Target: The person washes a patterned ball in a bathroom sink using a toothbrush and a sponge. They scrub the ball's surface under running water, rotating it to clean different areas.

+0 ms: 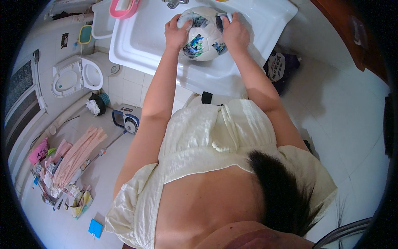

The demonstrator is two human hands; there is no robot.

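A white soccer ball [203, 39] with blue, green and black pixel-like patches rests in the white ceramic sink basin [143, 40]. My left hand [178, 31] grips the ball's left side, its thumb on the upper panel. At the ball's upper right, my right hand [235, 31] holds a small white object [229, 17] against a dark patch; most of it is hidden by the fingers, so its kind cannot be told. Whitish smears, perhaps foam, show on the ball's upper left. The metal faucet [174, 3] is just beyond the ball.
A pink soap dish [124, 12] sits on the sink's left rim. Below on the left are a toilet [67, 79], a waste bin [96, 104] and a mop bucket [126, 119]. A dark detergent bag [279, 70] stands right of the sink, near a brown wooden edge [345, 28].
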